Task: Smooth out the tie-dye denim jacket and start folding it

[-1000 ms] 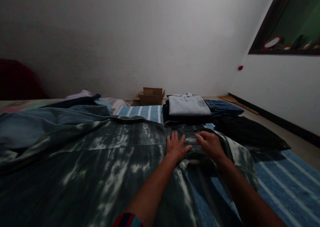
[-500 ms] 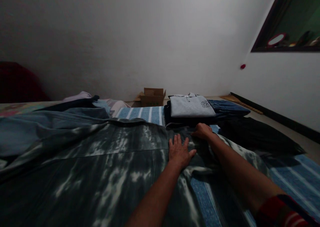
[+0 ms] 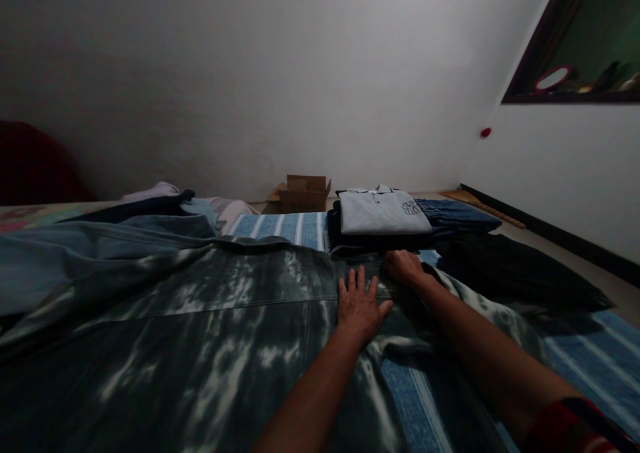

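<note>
Here, a large tie-dyed denim garment [image 3: 200, 333], dark green-grey with pale streaks, lies spread over the near and left part of a blue striped mat [image 3: 590, 360], and it fills most of the near view. The left hand [image 3: 361, 303] rests flat on this cloth near its far right edge, palm down, with the fingers straight and a little spread and the thumb out to the right; it holds nothing, it only presses on the fabric. The right hand [image 3: 404, 266] is just beyond it, a bit to the right, at the far edge of the same garment. Its fingers are curled down onto the cloth, but I cannot tell if they really pinch the edge or only lie on it. The two hands are near each other and do not touch. Directly behind the right hand there is a stack of folded clothes [image 3: 370, 236], with a light grey polo shirt [image 3: 383, 213] on top. At its right side lies a folded blue garment [image 3: 457, 214], and nearer, more to the right, a black cloth [image 3: 515, 273] is laid on the mat. Further away, against the white wall, stands a small open cardboard box [image 3: 303, 193]. To the far left lies a loose heap of other clothes [image 3: 165, 203].
</note>
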`<state>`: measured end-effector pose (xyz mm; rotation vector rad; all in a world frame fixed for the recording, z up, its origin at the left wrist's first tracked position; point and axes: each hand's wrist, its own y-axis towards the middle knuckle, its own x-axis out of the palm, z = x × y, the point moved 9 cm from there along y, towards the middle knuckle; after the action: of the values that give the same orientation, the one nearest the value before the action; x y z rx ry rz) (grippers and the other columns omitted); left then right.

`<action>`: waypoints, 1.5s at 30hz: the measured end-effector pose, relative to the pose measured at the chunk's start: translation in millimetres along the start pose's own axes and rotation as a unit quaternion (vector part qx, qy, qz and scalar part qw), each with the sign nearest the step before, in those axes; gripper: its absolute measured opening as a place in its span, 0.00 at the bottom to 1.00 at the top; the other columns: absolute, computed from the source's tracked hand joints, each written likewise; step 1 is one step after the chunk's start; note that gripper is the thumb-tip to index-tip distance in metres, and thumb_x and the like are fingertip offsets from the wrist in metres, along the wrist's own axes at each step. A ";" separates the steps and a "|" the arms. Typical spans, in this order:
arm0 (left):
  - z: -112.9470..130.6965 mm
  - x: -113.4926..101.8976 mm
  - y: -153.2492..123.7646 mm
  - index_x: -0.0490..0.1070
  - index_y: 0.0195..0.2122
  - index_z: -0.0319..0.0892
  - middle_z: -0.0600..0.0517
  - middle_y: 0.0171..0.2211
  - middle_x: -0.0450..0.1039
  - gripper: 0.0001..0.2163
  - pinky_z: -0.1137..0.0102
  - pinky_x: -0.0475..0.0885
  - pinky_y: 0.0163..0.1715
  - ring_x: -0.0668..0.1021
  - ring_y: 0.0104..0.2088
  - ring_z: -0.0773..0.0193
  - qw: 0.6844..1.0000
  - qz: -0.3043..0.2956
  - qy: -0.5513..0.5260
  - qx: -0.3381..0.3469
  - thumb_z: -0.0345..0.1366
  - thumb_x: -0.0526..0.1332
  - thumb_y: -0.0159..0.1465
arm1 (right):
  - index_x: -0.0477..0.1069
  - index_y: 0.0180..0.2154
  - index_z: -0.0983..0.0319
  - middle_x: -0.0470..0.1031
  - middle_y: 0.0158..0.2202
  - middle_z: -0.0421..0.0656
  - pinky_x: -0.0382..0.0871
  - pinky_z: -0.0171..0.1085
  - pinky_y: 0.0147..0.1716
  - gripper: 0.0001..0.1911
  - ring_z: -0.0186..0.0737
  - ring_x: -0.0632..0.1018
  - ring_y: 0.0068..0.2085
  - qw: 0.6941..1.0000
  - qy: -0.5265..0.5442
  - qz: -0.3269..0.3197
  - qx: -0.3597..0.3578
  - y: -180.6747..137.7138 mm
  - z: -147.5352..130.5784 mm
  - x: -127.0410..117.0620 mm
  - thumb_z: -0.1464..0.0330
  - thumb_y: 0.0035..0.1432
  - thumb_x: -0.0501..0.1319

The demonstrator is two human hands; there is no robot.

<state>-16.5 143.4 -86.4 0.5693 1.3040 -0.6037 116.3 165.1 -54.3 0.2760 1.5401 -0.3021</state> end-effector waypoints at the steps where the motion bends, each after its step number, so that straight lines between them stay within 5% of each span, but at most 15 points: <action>1: 2.4 1.7 -0.2 0.55 0.65 0.45 0.44 0.69 0.42 0.31 0.47 0.44 0.63 0.47 0.68 0.48 1.000 -0.005 0.000 0.012 0.56 0.47 0.65 | 0.75 0.43 0.60 0.79 0.41 0.52 0.68 0.38 0.38 0.15 0.49 0.79 0.44 1.000 -0.006 0.003 -0.004 -0.5 -0.2 0.6 0.65 0.62 0.53; 6: 9.9 11.5 -0.5 0.51 0.66 0.37 0.44 0.68 0.42 0.33 0.51 0.42 0.64 0.45 0.68 0.56 0.998 -0.034 -0.004 0.046 0.55 0.43 0.67 | 0.73 0.44 0.60 0.79 0.40 0.53 0.68 0.39 0.38 0.16 0.50 0.79 0.44 0.999 -0.036 0.011 -0.030 -1.0 2.5 0.4 0.63 0.64 0.51; 21: 12.8 13.1 0.1 0.50 0.67 0.39 0.42 0.69 0.41 0.40 0.47 0.42 0.63 0.45 0.68 0.50 0.997 -0.061 -0.011 0.052 0.63 0.43 0.62 | 0.70 0.44 0.64 0.78 0.41 0.53 0.66 0.40 0.39 0.15 0.48 0.79 0.42 0.996 -0.061 0.035 -0.049 -0.7 13.0 16.3 0.69 0.66 0.47; 26: 12.1 13.5 0.9 0.50 0.67 0.41 0.43 0.68 0.42 0.40 0.47 0.43 0.63 0.45 0.68 0.49 0.997 -0.068 -0.013 0.045 0.64 0.44 0.61 | 0.71 0.43 0.67 0.73 0.44 0.58 0.60 0.44 0.49 0.17 0.52 0.72 0.49 0.995 -0.031 0.082 -0.056 -16.6 6.5 2.0 0.75 0.63 0.44; 33: 13.5 12.1 0.0 0.51 0.66 0.39 0.43 0.68 0.45 0.33 0.47 0.43 0.63 0.47 0.67 0.49 0.997 -0.059 -0.003 0.057 0.53 0.47 0.64 | 0.68 0.52 0.61 0.72 0.52 0.46 0.60 0.35 0.51 0.18 0.39 0.71 0.52 0.982 0.083 0.049 -0.165 -53.0 -43.4 25.5 0.67 0.68 0.44; 37: 12.5 13.3 1.6 0.52 0.66 0.35 0.41 0.68 0.44 0.38 0.48 0.44 0.63 0.48 0.67 0.47 0.997 -0.057 0.009 0.057 0.58 0.49 0.61 | 0.62 0.59 0.64 0.60 0.63 0.50 0.52 0.41 0.60 0.25 0.43 0.58 0.64 0.981 0.121 0.023 -0.149 -50.6 -31.5 41.5 0.59 0.69 0.42; 45: 8.9 13.1 3.0 0.50 0.66 0.32 0.38 0.68 0.43 0.42 0.50 0.43 0.63 0.46 0.68 0.48 0.998 -0.045 0.009 0.035 0.61 0.47 0.60 | 0.54 0.64 0.70 0.47 0.67 0.59 0.44 0.51 0.62 0.35 0.54 0.49 0.67 0.986 0.143 -0.008 -0.085 -37.8 -13.0 54.6 0.52 0.66 0.44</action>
<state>-6.1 138.3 -97.6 0.5759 1.3353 -0.7217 90.9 133.5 -108.4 0.1783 1.8395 -0.1451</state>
